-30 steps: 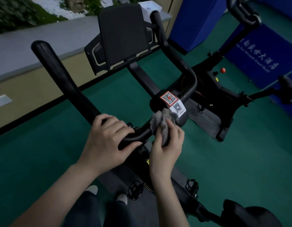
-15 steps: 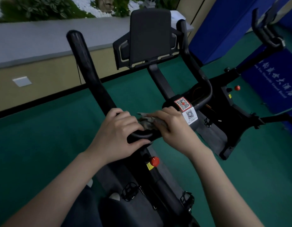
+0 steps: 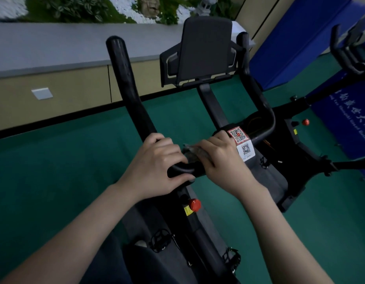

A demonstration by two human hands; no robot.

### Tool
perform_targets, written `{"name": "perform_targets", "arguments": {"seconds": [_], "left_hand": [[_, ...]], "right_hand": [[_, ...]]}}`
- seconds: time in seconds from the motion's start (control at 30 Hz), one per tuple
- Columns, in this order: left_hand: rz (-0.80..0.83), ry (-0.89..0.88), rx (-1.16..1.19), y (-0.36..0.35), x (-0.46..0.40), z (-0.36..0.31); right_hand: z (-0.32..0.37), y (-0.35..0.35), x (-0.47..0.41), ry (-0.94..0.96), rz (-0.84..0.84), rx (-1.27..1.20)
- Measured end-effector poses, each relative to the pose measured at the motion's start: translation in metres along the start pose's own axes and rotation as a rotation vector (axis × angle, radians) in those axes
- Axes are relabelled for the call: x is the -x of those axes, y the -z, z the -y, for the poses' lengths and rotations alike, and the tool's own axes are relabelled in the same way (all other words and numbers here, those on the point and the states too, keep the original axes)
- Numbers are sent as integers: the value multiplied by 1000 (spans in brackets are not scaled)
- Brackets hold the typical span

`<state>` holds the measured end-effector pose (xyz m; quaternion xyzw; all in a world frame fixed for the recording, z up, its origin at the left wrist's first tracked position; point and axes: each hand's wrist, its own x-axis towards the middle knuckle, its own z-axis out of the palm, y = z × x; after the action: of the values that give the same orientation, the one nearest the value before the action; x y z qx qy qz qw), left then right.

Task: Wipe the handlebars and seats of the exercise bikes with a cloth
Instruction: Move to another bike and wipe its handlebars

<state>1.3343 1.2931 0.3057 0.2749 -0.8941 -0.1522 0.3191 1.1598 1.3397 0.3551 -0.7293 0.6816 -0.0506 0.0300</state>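
A black exercise bike stands right in front of me, its handlebar (image 3: 128,83) forking into two long horns around a dark tablet holder (image 3: 204,52). My left hand (image 3: 157,167) grips the near curve of the left horn, thumb wrapped underneath. My right hand (image 3: 220,158) lies over the bar's centre just beside it and presses a grey cloth (image 3: 190,153) onto the bar, with only a crumpled edge showing under the fingers. QR stickers (image 3: 242,143) sit on the stem by my right knuckles. The seat is out of view.
A second black bike (image 3: 300,128) stands to the right on the green floor, its handlebar (image 3: 347,56) at the top right. Blue padded panels (image 3: 300,37) line the far right, a beige wall ledge (image 3: 54,56) the left. A red knob (image 3: 195,204) and pedals (image 3: 160,239) lie below.
My right hand turned from holding the bunched cloth upright to lying flat over the bar's centre with the cloth beneath. The view swung so the bike shifted right. My left hand kept its grip.
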Motion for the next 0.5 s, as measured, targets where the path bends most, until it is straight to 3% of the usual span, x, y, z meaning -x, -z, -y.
{"name": "perform_targets", "arguments": {"seconds": [0.2, 0.33, 0.5], "left_hand": [[18, 7, -9, 0, 0, 0], [34, 11, -29, 1, 0, 0], [55, 29, -17, 3, -1, -2]], "right_hand": [[-17, 9, 1, -87, -36, 173], [0, -2, 7, -32, -136, 40], [-8, -11, 20, -153, -348, -23]]}}
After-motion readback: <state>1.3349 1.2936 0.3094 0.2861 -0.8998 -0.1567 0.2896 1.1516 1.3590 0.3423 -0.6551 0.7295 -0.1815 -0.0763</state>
